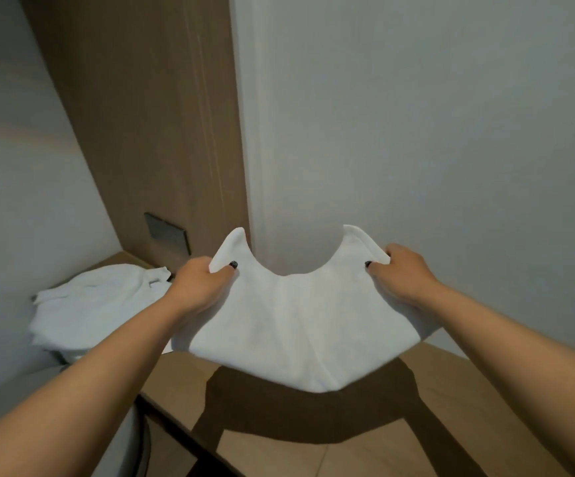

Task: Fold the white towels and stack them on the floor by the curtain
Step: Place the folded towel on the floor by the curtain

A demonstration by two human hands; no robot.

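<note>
two bare hands hold one white towel (293, 325) up in the air between them, above a brown wooden surface (416, 425). the left hand (194, 287) pinches the towel's upper left corner, thumb on the near face with a dark-painted nail showing, the other fingers curled behind the cloth. the right hand (401, 273) grips the upper right corner the same way, its dark thumbnail also on the near side. both hands are clamped on the fabric and stand well apart, at about the same height. the top edge sags in a deep curve between them, and each corner tip pokes up just past its hand. the rest of the towel hangs down and toward the camera in soft vertical folds, its lower edge clear of the surface and casting a dark shadow (313, 414) on the wood beneath.

to the left, farther off, a loose pile of white towels (96, 304) lies rumpled on the same brown surface, near the left forearm. behind the held towel stands a pale wall (416, 132), with a tall wooden panel (148, 115) to its left that carries a dark rectangular plate (166, 233) low down.
</note>
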